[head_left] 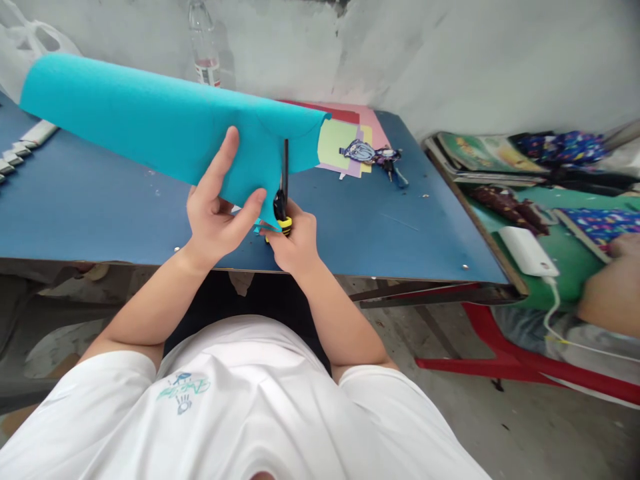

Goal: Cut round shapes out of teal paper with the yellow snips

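A large curved sheet of turquoise paper (150, 123) is held up over the blue table (100, 213). My left hand (217, 210) grips the sheet's lower edge, thumb on the front and index finger stretched up along it. My right hand (295, 243) is closed around the yellow-and-black handles of a pair of scissors (283, 193). Their dark blades point straight up into the sheet near its right side. A small turquoise offcut hangs just left of the handles.
Pink, red, yellow and lilac paper sheets (350, 137) lie at the table's back right beside a sticker figure (361, 152). A plastic bottle (204, 47) stands at the wall. Another person's arm (607, 293), a white power bank (527, 250) and books lie on a green table to the right.
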{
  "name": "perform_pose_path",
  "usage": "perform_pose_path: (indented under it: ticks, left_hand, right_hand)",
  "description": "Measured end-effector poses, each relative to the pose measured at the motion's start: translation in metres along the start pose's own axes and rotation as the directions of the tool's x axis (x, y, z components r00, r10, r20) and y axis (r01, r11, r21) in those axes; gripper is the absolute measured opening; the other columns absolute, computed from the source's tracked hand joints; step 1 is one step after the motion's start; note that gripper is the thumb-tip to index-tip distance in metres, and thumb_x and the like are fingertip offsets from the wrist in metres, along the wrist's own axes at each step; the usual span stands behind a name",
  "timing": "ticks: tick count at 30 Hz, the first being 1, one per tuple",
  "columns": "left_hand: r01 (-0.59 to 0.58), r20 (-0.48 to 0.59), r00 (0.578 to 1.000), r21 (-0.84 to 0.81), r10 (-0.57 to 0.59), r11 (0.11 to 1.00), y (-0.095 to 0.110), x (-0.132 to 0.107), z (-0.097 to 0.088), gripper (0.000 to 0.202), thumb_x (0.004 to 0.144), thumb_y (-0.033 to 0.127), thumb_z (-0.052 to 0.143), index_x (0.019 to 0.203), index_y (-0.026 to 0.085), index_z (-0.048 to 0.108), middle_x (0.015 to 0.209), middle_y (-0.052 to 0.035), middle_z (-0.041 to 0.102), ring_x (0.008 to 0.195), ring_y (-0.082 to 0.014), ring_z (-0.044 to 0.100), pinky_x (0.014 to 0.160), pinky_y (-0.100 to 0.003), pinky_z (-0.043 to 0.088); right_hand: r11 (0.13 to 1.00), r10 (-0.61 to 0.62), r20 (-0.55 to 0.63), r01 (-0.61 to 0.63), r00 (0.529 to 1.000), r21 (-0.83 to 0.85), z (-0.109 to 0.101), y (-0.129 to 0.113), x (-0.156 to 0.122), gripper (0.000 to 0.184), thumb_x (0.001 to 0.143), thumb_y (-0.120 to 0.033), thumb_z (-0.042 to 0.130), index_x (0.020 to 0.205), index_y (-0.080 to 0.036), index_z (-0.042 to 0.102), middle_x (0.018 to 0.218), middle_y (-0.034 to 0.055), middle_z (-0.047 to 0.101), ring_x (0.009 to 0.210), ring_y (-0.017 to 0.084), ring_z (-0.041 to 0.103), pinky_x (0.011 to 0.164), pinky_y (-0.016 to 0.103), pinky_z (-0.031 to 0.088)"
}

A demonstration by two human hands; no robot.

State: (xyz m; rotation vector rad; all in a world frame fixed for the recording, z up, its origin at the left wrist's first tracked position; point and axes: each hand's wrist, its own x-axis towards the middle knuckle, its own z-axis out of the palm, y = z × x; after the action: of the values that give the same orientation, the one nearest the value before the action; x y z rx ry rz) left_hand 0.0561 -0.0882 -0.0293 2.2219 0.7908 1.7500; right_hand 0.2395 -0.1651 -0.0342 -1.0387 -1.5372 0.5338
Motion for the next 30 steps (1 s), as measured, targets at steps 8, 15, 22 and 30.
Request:
perform_pose_path:
  ticks: [8,15,22,30]
  left_hand:
    - [-0.065,-0.135,0.988,0.091,0.077,0.994,-0.003,0.0,0.01,0.089,0.109,0.091,0.063,0.184,0.043,0.054,0.17,-0.0154,0.075,0.122,-0.039,0.088,0.088,-0.047,0.079]
    - [-0.046,-0.048,0.998,0.031,0.048,0.998,0.001,0.0,-0.001,0.099,0.104,0.089,0.079,0.187,0.045,0.048,0.174,-0.0136,0.072,0.135,-0.0424,0.086,0.096,-0.049,0.081]
    - [-0.038,-0.11,0.993,0.113,0.051,0.993,0.017,0.005,0.001,0.087,0.112,0.086,0.07,0.182,0.036,0.057,0.169,-0.0144,0.077,0.144,-0.0422,0.083,0.108,-0.052,0.081]
    - [-0.044,-0.129,0.99,0.141,0.062,0.989,0.024,0.013,-0.002,0.082,0.109,0.077,0.082,0.179,0.041,0.062,0.167,-0.0119,0.078,0.147,-0.0451,0.081,0.115,-0.058,0.079]
  right_hand:
    - [1.0,-0.007,0.017,0.007,1.0,-0.007,-0.001,0.004,-0.001,0.023,0.083,-0.032,0.072,0.106,-0.029,0.069,0.088,0.0035,0.086,0.082,0.031,0.086,0.077,0.042,0.067]
    - [0.999,0.004,0.007,-0.004,1.0,-0.032,0.0,0.005,-0.002,0.023,0.084,-0.031,0.072,0.106,-0.03,0.071,0.09,0.0037,0.088,0.083,0.032,0.086,0.077,0.042,0.066]
    - [0.999,-0.017,0.011,0.017,1.0,-0.04,-0.001,0.004,-0.001,0.018,0.092,-0.036,0.074,0.107,-0.027,0.073,0.088,0.0043,0.086,0.081,0.031,0.086,0.075,0.041,0.065]
    - [0.999,0.039,0.031,-0.037,0.999,-0.037,0.0,0.006,-0.003,0.016,0.099,-0.038,0.074,0.112,-0.028,0.073,0.087,0.0027,0.083,0.078,0.027,0.081,0.077,0.04,0.067]
